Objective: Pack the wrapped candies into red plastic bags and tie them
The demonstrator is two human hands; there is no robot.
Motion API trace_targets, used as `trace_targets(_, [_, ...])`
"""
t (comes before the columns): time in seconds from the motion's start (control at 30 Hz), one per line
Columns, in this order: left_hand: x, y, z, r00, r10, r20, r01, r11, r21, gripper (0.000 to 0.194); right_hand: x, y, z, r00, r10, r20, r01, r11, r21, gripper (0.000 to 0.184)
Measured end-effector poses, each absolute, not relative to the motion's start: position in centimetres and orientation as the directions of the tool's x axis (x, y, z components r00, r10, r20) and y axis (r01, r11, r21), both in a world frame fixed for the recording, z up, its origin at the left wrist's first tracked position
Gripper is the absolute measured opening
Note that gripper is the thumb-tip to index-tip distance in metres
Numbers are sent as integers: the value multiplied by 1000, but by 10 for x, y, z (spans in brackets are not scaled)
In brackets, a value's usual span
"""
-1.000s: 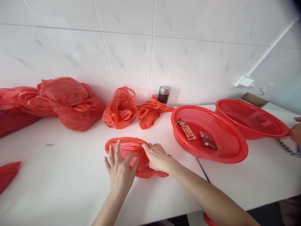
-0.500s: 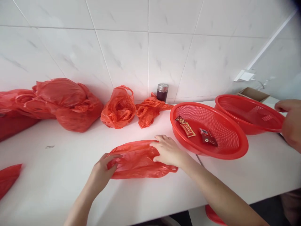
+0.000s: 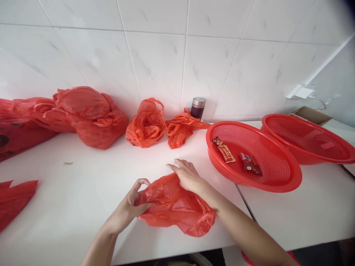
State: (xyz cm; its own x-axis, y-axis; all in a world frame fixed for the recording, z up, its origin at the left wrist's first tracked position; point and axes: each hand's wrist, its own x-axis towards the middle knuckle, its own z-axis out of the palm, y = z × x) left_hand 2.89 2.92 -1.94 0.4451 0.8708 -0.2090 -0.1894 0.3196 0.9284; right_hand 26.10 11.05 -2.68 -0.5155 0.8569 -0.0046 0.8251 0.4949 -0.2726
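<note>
Red plastic bag (image 3: 177, 207), crumpled on white table (image 3: 83, 207): left hand (image 3: 130, 207) pinching its near edge, right hand (image 3: 187, 175) flat on top, fingers unclenched; flattening apparently under way, wrinkles probably want smoothing.

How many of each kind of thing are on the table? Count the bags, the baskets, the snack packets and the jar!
Red plastic bags: 6, one in the left hand and right hand
Red baskets: 2
Snack packets: 2
Jar: 1
Total: 11
</note>
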Motion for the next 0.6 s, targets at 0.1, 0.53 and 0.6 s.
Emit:
trace_targets(0.1, [28, 27, -17, 456, 865, -210, -239, 347, 907, 51, 263, 106, -13, -495, 867, 61, 787, 477, -392, 73])
trace_targets(0.53, [28, 44, -30, 51, 940, -337, -252, 339, 906, 54, 272, 62, -20, -582, 756, -298, 752, 362, -550, 94])
trace_targets(0.6, [21, 47, -31, -37, 949, -312, -272, 290, 917, 46, 276, 64, -22, -573, 736, -361, 766, 325, -554, 95])
